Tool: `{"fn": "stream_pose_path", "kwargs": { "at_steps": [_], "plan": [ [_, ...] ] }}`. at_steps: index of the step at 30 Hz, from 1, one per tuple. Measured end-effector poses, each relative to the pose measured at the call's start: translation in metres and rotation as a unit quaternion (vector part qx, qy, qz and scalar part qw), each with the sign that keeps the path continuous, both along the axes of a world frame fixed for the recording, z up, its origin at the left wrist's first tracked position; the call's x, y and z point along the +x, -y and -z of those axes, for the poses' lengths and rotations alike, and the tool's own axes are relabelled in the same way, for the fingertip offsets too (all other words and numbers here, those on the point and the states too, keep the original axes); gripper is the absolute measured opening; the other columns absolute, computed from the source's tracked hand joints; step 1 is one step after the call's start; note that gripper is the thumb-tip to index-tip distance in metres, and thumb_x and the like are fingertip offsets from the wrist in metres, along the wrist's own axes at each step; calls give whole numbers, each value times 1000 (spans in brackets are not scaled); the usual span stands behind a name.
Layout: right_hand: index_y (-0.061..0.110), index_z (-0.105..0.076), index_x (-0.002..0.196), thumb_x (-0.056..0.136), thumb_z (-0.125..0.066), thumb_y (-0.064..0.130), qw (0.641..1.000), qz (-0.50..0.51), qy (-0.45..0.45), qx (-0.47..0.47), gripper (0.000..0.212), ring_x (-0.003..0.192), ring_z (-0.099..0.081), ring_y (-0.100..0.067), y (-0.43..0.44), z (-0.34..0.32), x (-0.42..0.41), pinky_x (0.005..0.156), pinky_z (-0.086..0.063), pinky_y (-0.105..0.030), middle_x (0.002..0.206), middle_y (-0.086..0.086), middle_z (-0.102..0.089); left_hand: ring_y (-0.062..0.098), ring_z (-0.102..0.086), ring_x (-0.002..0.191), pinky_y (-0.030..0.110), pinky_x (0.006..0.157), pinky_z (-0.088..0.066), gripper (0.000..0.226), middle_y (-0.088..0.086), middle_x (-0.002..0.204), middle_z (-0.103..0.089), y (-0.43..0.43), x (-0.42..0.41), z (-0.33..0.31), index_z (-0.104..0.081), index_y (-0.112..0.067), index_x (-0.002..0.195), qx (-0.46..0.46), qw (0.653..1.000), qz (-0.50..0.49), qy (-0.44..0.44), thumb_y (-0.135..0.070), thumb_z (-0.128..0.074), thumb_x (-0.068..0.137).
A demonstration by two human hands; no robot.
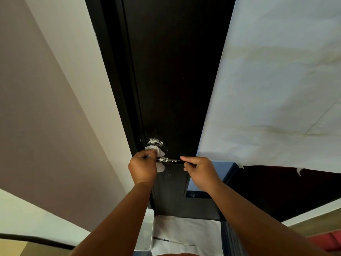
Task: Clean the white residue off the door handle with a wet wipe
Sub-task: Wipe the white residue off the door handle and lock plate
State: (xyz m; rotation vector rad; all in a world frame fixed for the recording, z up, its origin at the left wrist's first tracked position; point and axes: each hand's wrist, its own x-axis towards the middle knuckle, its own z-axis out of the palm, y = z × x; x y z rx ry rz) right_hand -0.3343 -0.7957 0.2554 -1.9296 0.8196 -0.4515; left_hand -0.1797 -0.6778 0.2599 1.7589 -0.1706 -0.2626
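Left hand (143,168) pinching wet wipe (159,152), right hand (201,172) clasping door handle (176,161) end, white residue (166,159) between

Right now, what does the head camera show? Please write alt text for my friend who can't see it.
A person's left hand holds a white wet wipe against the door handle of a dark door, while the right hand holds the handle's free end. The handle and its base are streaked with white residue.
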Motion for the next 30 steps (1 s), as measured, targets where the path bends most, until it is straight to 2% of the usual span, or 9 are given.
{"fn": "stream_pose_path", "kwargs": {
  "at_steps": [3,6,10,17,20,23,27,29,30],
  "plan": [
    [36,-68,127,99,-63,17,1000,-1,1,5,34,103,-70,-4,0,2,-1,96,-56,-25,119,6,-73,24,-71,92,42,90,-58,5,1,90,-77,-7,-6,5,-80,-20,86,-90,979,-64,-169,-25,-81,87],
    [36,-68,126,99,-63,17,1000,9,-1,8,33,87,-70,-1,-1,1,-1,81,-58,-17,111,7,-74,30,-74,95,42,91,-58,21,13,100,-78,-12,-7,9,-77,-8,102,-199,908,-63,-363,-22,-80,87],
    [30,-68,128,99,-62,16,1000,13,-7,5,33,58,-58,15,-1,-2,-1,54,-43,-5,112,0,-75,32,-73,107,44,90,-57,40,16,115,-76,-10,6,19,-70,-5,124,-268,848,15,-457,-26,-75,91],
    [30,-68,128,100,-62,15,1000,10,-11,16,33,56,-57,16,0,-1,-1,52,-41,-4,109,0,-74,30,-73,107,41,90,-57,40,14,118,-76,-10,4,26,-72,-6,123,-256,851,-8,-459,-28,-75,91],
    [32,-68,127,99,-62,16,1000,10,-14,1,33,74,-65,10,0,-2,0,57,-44,-5,110,1,-75,19,-69,102,32,86,-51,25,3,115,-74,-2,-1,0,-73,-9,113,-194,887,-38,-418,-24,-72,93],
    [32,-68,127,99,-62,15,1000,7,-15,7,33,66,-62,12,0,-5,0,56,-43,-4,109,1,-75,21,-68,87,35,81,-52,7,4,96,-74,-16,-13,-13,-76,-12,93,-118,940,-73,-310,-18,-77,89],
    [37,-63,132,99,-63,16,1000,9,-4,9,40,76,-65,7,-5,-1,-5,65,-47,-6,102,7,-72,26,-66,81,40,79,-54,9,8,87,-74,-52,-24,-3,-77,-12,82,-37,976,-4,-213,-13,-75,91],
    [41,-50,143,100,-62,17,1000,9,-10,7,51,69,-62,7,-14,8,-9,68,-50,-11,93,12,-66,27,-68,84,42,81,-55,10,5,87,-75,-63,-30,10,-79,-15,84,24,980,59,-188,-14,-73,92],
    [40,-41,150,100,-62,19,1000,12,-13,18,58,76,-64,3,-20,15,-10,75,-54,-16,104,10,-67,26,-70,85,39,79,-56,11,3,86,-76,-66,-34,17,-79,-18,85,52,978,101,-175,-16,-72,94]
  ]
}}
